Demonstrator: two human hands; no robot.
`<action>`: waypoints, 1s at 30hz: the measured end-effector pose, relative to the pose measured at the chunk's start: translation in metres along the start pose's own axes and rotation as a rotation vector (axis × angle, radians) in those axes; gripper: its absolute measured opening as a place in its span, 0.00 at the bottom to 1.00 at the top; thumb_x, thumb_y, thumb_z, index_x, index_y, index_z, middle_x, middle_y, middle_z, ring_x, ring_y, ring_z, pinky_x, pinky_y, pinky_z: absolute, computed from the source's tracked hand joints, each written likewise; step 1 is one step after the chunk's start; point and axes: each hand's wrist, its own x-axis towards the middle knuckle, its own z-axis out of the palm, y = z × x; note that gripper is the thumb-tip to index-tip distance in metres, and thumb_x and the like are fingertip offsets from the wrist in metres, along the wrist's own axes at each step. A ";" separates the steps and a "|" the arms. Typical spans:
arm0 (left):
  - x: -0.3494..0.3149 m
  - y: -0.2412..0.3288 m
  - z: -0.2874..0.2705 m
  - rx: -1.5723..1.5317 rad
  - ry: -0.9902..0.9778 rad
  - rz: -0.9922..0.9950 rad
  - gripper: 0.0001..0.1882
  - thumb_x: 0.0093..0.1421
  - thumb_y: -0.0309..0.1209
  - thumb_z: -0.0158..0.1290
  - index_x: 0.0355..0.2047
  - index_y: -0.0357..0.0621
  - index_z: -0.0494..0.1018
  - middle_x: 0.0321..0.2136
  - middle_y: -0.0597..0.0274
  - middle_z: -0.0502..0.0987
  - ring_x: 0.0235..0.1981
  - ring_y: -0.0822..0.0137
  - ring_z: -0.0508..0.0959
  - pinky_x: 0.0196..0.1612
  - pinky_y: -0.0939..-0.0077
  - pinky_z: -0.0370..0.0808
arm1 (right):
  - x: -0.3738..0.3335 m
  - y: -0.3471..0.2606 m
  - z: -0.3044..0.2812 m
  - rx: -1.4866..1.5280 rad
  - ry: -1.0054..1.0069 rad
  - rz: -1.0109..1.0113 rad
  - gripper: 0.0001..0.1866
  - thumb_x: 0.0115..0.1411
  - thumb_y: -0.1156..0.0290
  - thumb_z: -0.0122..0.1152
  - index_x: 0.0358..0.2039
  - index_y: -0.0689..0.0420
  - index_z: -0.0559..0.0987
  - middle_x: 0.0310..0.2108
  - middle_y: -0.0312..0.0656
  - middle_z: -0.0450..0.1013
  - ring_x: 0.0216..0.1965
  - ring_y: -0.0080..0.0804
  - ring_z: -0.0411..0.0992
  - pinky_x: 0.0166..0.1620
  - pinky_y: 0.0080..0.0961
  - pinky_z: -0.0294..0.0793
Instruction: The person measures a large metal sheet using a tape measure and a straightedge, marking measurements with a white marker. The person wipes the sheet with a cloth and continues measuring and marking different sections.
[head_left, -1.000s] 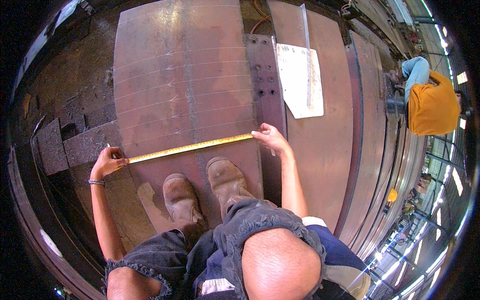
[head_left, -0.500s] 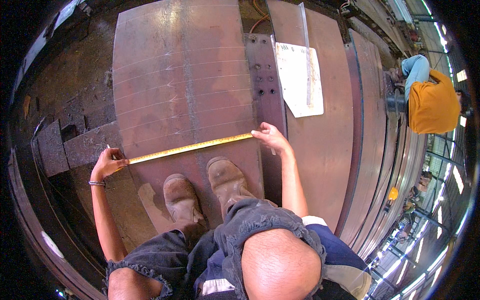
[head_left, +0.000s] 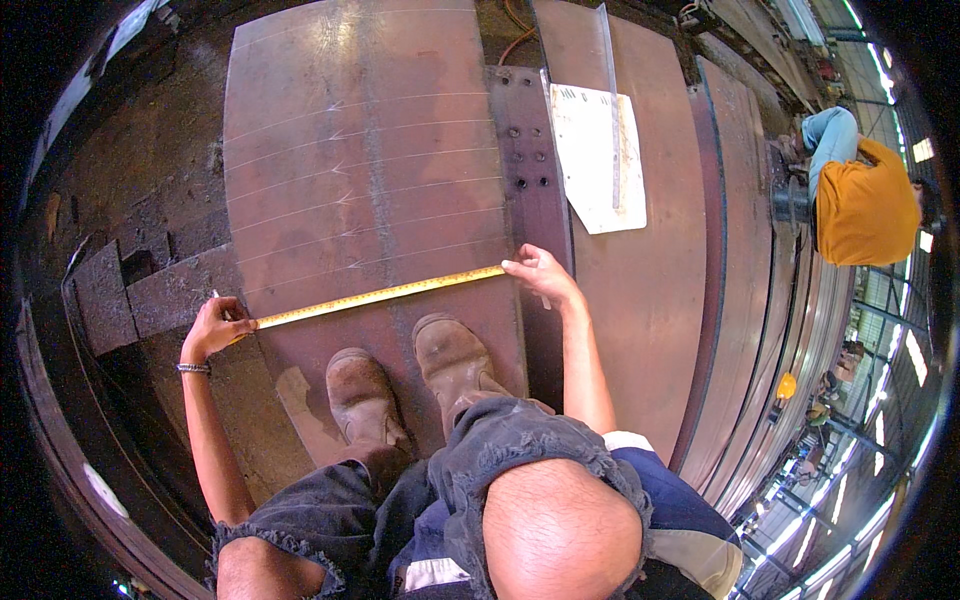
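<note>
A yellow measuring tape point(head_left: 380, 296) is stretched across a reddish-brown steel plate point(head_left: 430, 215), slanting up a little toward the right. At the plate's left edge my left hand point(head_left: 218, 326) pinches one end of it; a small white tip pokes out above those fingers. My right hand point(head_left: 540, 275) pinches the other end at the plate's right edge, and a thin white stick, perhaps chalk, shows below its fingers. Several thin white lines with arrow-like marks run across the plate beyond the tape. My boots point(head_left: 455, 355) stand on the plate just nearer than the tape.
Right of the plate lie a drilled steel strip point(head_left: 522, 120) and another large plate point(head_left: 640, 330), which carries a white sheet point(head_left: 590, 190) and a metal straight bar point(head_left: 613, 60). More plates lie farther right, where a person in an orange top point(head_left: 868, 205) sits. Steel blocks point(head_left: 180, 290) lie at the left.
</note>
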 end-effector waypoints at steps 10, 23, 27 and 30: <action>-0.003 0.005 -0.003 0.028 0.007 -0.001 0.15 0.46 0.38 0.67 0.23 0.38 0.79 0.20 0.60 0.78 0.25 0.68 0.76 0.31 0.70 0.72 | -0.003 -0.003 0.007 0.011 0.095 -0.013 0.25 0.57 0.57 0.70 0.43 0.63 0.71 0.27 0.37 0.73 0.28 0.21 0.66 0.31 0.22 0.66; -0.002 0.003 -0.002 -0.041 -0.028 -0.043 0.15 0.46 0.38 0.67 0.24 0.39 0.79 0.20 0.61 0.78 0.23 0.69 0.75 0.29 0.71 0.70 | -0.002 -0.003 0.005 -0.008 0.082 -0.002 0.28 0.57 0.56 0.70 0.45 0.65 0.70 0.28 0.37 0.73 0.29 0.21 0.67 0.30 0.22 0.67; 0.003 -0.004 0.002 -0.059 -0.038 -0.047 0.15 0.46 0.38 0.68 0.24 0.39 0.79 0.20 0.62 0.78 0.23 0.69 0.75 0.29 0.71 0.70 | -0.002 0.002 0.003 0.020 0.095 -0.024 0.30 0.57 0.55 0.71 0.46 0.66 0.70 0.28 0.38 0.74 0.29 0.22 0.67 0.31 0.22 0.68; 0.002 -0.002 0.000 -0.040 -0.034 -0.058 0.15 0.46 0.39 0.68 0.23 0.39 0.79 0.20 0.62 0.77 0.23 0.69 0.75 0.29 0.71 0.71 | 0.001 0.003 0.000 -0.003 0.054 0.000 0.31 0.56 0.55 0.71 0.48 0.67 0.70 0.29 0.40 0.74 0.30 0.23 0.68 0.33 0.23 0.69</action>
